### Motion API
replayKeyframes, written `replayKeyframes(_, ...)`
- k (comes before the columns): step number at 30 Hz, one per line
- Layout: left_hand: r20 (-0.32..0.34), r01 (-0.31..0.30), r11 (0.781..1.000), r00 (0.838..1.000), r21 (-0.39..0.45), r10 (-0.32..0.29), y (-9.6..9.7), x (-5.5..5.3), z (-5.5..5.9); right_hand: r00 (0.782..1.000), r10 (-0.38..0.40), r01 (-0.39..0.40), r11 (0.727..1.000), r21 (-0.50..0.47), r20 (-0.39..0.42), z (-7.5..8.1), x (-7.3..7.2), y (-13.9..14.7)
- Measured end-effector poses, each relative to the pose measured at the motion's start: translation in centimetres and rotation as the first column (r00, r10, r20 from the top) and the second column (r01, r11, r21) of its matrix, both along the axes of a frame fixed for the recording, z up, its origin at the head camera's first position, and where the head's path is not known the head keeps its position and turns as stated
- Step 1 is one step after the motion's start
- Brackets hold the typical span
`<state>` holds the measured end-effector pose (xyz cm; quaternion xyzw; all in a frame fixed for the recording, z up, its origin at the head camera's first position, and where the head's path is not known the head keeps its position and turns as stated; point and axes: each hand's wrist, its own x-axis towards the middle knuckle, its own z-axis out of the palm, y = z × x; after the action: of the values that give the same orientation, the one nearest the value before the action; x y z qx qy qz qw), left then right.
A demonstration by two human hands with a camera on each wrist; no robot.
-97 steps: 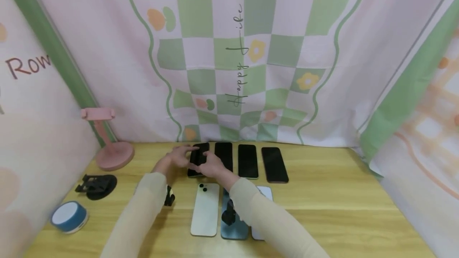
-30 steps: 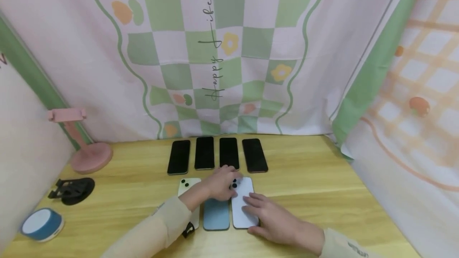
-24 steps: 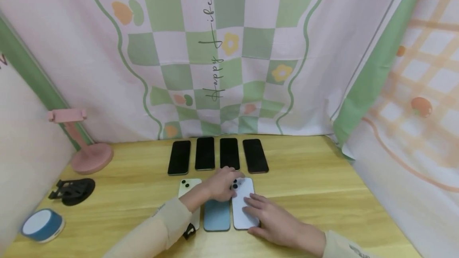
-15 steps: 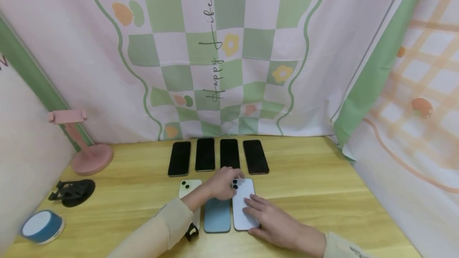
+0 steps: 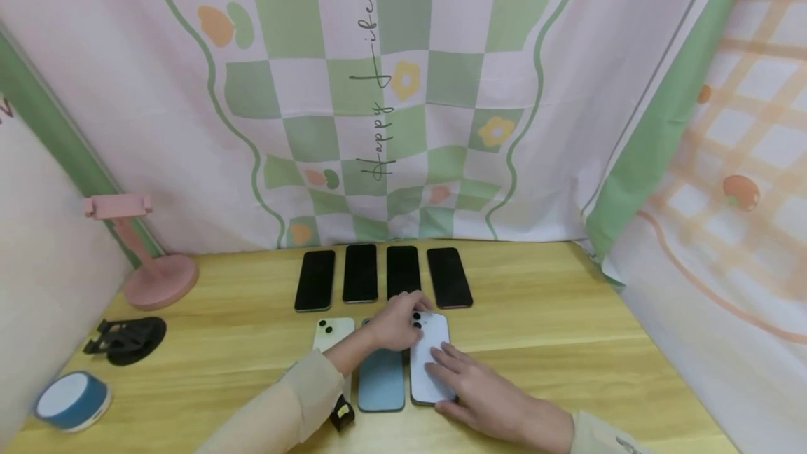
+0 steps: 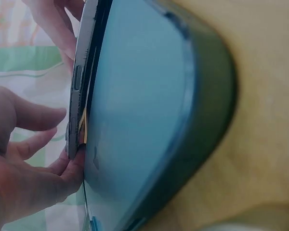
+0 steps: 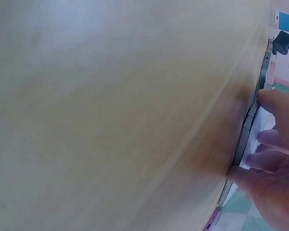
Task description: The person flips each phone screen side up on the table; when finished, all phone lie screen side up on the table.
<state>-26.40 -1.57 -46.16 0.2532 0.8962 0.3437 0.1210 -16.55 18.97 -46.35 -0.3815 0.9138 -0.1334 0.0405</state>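
Note:
A white smartphone point(image 5: 426, 387) lies back up at the right end of the front row, its camera end tipped up slightly. My left hand point(image 5: 396, 322) crosses over a blue smartphone point(image 5: 381, 385) and pinches the white one's far end at the camera corner. In the left wrist view, that phone's edge point(image 6: 78, 79) stands above the blue back, with fingertips at its underside. My right hand point(image 5: 485, 392) grips the white phone's right side, fingers over its back and thumb low on the edge. A pale yellow smartphone point(image 5: 333, 336) is partly hidden beneath my left forearm.
Several smartphones with dark screens form a back row, the leftmost black phone point(image 5: 315, 280) to the rightmost point(image 5: 450, 277). At the left stand a pink phone stand point(image 5: 154, 275), a black folding stand point(image 5: 129, 340) and a blue-and-white round device point(image 5: 73, 399). A patterned curtain point(image 5: 403, 125) closes the back.
Both hands have left the leftmost back-row phone and come to the white phone; the head view has turned right. In the last half second the white phone's camera end has risen slightly.

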Motion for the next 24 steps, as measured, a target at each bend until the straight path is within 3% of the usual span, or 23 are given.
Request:
replayKeyframes(5, 0.011, -0.056, 0.995, 0.998, 0.087, 0.055, -0.10, 0.04, -0.18, 1.000, 0.001, -0.001, 1.000, -0.009, 0.000, 0.00, 0.06, 0.00)
replayKeyframes(15, 0.094, -0.180, 0.977, 0.981, 0.117, 0.170, -0.28, 0.37, 0.19, 0.999, -0.015, 0.016, 1.000, -0.016, 0.036, -0.09, 0.16, 0.04)
replayKeyframes(20, 0.181, -0.261, 0.954, 0.955, 0.147, 0.234, -0.22, 0.59, 0.08, 0.998, -0.027, 0.027, 1.000, -0.012, 0.063, -0.13, 0.14, 0.08)
replayKeyframes(24, 0.278, -0.301, 0.928, 0.931, 0.218, 0.237, -0.25, 0.71, -0.09, 0.997, -0.030, 0.031, 0.999, -0.012, 0.075, -0.16, 0.11, 0.11)
